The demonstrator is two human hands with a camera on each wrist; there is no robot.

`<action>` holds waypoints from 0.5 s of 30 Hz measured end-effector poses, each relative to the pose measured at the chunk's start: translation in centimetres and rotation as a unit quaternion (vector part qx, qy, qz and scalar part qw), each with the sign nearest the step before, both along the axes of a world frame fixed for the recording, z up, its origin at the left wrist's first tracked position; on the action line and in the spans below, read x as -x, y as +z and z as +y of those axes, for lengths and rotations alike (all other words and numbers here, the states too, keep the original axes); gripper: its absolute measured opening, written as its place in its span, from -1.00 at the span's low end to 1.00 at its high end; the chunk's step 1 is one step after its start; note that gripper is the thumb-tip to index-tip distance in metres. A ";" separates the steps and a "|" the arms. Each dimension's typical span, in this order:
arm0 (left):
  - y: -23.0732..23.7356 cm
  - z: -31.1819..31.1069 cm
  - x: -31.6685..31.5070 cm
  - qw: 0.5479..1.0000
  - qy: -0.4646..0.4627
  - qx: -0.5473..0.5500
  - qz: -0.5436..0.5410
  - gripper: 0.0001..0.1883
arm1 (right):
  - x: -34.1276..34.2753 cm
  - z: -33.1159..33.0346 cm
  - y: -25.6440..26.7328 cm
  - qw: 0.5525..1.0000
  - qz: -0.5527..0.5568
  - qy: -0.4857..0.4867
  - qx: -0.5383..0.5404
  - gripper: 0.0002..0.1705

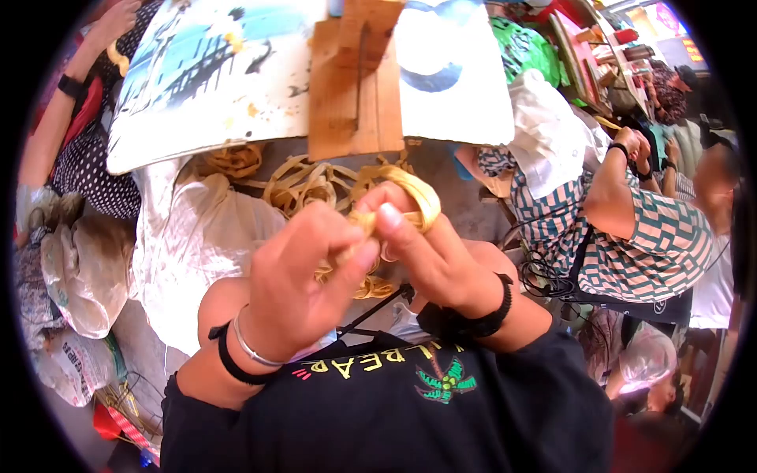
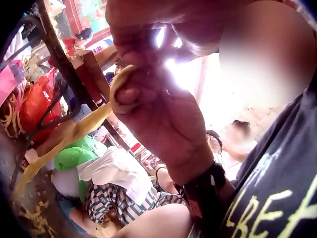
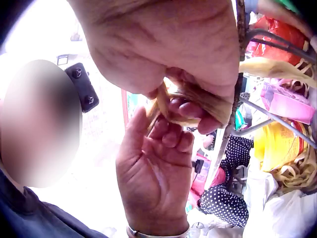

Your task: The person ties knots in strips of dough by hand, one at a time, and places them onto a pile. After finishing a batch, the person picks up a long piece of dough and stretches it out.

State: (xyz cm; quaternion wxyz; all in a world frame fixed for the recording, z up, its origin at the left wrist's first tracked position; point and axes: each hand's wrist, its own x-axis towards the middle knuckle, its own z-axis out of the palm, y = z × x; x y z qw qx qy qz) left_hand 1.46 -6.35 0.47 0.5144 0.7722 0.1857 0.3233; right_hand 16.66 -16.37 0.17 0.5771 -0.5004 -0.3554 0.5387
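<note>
A yellow, flat strip (image 1: 422,197) loops over the fingers of my right hand (image 1: 434,260) in the head view. My left hand (image 1: 303,272) pinches a part of the same strip close beside the right fingertips. In the left wrist view the strip (image 2: 74,136) hangs down from the right hand (image 2: 166,119) toward the lower left. The right wrist view has folded strip (image 3: 205,101) between the right hand (image 3: 168,44) above and the left hand (image 3: 158,178) below, whose fingers curl at it.
A board with a wooden block (image 1: 355,102) stands ahead of the hands. More strips (image 1: 303,185) lie tangled beneath it. White plastic bags (image 1: 189,244) are at the left. A person in a patterned shirt (image 1: 646,244) sits at the right, another person's arm (image 1: 51,134) at the far left.
</note>
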 end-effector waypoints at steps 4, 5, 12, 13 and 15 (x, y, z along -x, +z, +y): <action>-1.1 1.6 0.5 0.998 -0.003 -0.016 -0.055 -0.94 | -0.9 0.3 0.0 0.999 0.035 0.031 0.005 -0.82; -1.4 1.8 0.7 0.999 0.011 0.014 -0.047 -0.93 | -1.2 0.3 0.7 0.997 0.063 0.031 0.018 -0.83; -2.4 2.5 -0.1 0.988 -0.134 0.081 0.013 -0.57 | -1.7 0.4 -0.7 0.982 0.186 -0.005 0.025 -0.82; -2.6 2.5 0.1 0.982 -0.146 0.115 0.022 -0.55 | -1.8 0.5 -0.4 0.987 0.160 0.004 0.032 -0.81; -2.3 2.3 0.1 0.960 -0.155 0.235 -0.002 -0.59 | -2.1 0.4 -0.3 0.991 0.131 0.031 0.023 -0.79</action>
